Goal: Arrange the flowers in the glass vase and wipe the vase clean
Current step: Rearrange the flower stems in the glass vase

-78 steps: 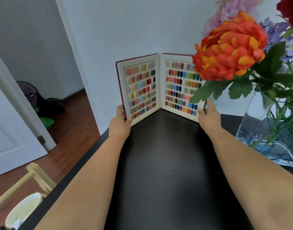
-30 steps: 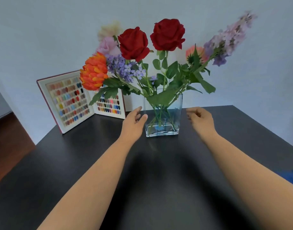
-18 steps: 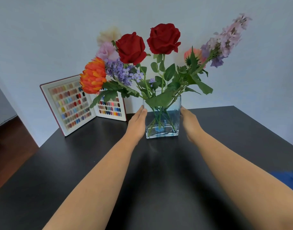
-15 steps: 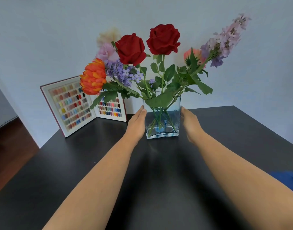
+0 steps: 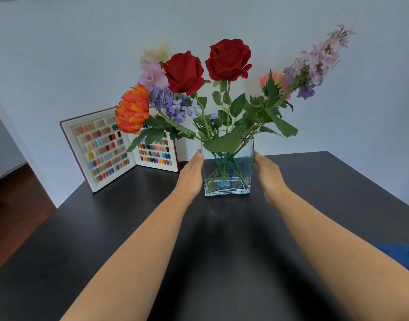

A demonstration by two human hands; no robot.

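A square glass vase (image 5: pixel 235 181) with a little water stands on the black table (image 5: pixel 222 251), towards its back. It holds several artificial flowers: two red roses (image 5: pixel 229 59), an orange bloom (image 5: pixel 132 108) leaning left, small purple blossoms (image 5: pixel 168 100) and a tall lilac spray (image 5: pixel 319 59) leaning right. My left hand (image 5: pixel 190 174) lies flat against the vase's left wall. My right hand (image 5: pixel 267 174) presses the right wall, so the vase is clasped between both palms.
An open nail-colour swatch book (image 5: pixel 101 147) stands upright against the wall, left of the vase and partly behind the orange bloom. Something blue (image 5: pixel 405 253) shows at the table's right edge. The table's left edge drops to a wooden floor (image 5: pixel 16 205).
Both hands left the swatch book and reached for the vase. They closed in from either side and now rest on its walls; the vase itself has hardly moved.
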